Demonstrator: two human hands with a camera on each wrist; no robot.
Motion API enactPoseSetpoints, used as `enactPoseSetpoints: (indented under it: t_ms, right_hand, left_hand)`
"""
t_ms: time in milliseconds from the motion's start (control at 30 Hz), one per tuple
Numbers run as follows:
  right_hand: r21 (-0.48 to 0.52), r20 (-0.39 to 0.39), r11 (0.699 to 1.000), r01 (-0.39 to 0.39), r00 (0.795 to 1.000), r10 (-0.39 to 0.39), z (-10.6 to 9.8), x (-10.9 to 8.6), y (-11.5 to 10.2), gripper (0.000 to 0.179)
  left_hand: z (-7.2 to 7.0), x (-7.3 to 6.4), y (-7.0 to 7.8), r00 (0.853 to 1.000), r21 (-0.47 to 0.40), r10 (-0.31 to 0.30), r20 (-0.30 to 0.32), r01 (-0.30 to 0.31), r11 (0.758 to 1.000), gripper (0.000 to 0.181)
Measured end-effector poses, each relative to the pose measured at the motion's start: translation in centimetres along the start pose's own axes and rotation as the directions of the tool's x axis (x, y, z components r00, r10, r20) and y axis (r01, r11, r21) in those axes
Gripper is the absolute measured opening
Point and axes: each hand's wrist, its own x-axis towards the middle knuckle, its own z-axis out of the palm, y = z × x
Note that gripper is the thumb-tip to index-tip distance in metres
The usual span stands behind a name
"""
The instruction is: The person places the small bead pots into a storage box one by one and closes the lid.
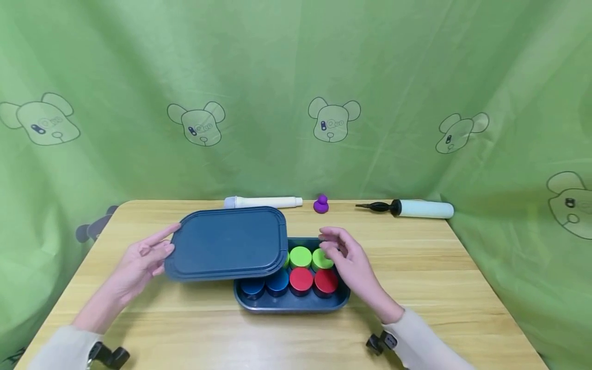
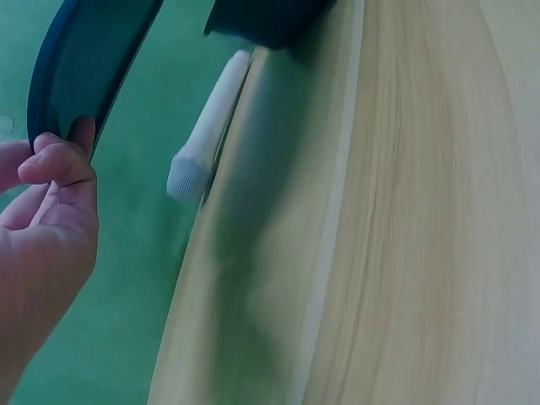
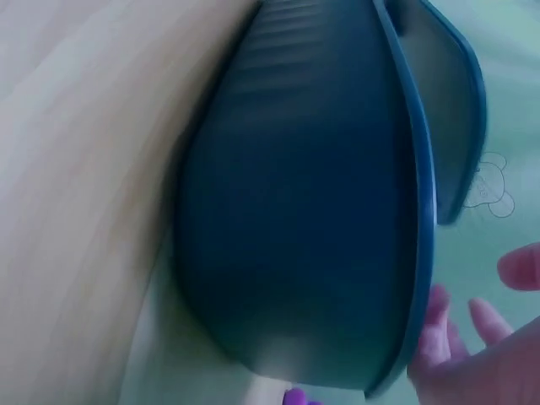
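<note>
A dark blue rectangular lid (image 1: 226,244) is raised over the left part of a dark blue box (image 1: 296,306). My left hand (image 1: 139,264) pinches the lid's left edge between thumb and fingers; the left wrist view shows this grip on the lid (image 2: 84,67) too. Inside the box stand round pieces with coloured tops: green (image 1: 300,257), red (image 1: 301,280) and blue (image 1: 277,282); the lid hides some. Over the box's right end is my right hand (image 1: 349,262), fingers loosely bent and gripping nothing. In the right wrist view, its fingertips are close beside the rim of the box (image 3: 312,194).
Along the table's back edge lie a white microphone (image 1: 265,202), a small purple knobbed piece (image 1: 321,204) and a hand pump (image 1: 407,208) with a black nozzle. A green curtain (image 1: 277,61) hangs behind the wooden table (image 1: 416,267).
</note>
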Motion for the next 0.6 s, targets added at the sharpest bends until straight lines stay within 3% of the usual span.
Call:
enactPoseSetpoints:
  t_ms: [233,600]
  right_hand:
    - [0.098,0.127,0.995,0.008,0.992,-0.021,0.7,0.6,-0.1,0.047]
    - [0.063,0.066,0.997,0.043,0.997,-0.047,0.1,0.3,-0.2,0.042]
  left_hand:
    - [2.5,1.5,-0.4,1.0,-0.003,-0.001,0.016,0.001,1.0,0.053]
    - [5.9,3.0,-1.5,0.999,-0.043,0.005,0.048,-0.003,0.999,0.056]
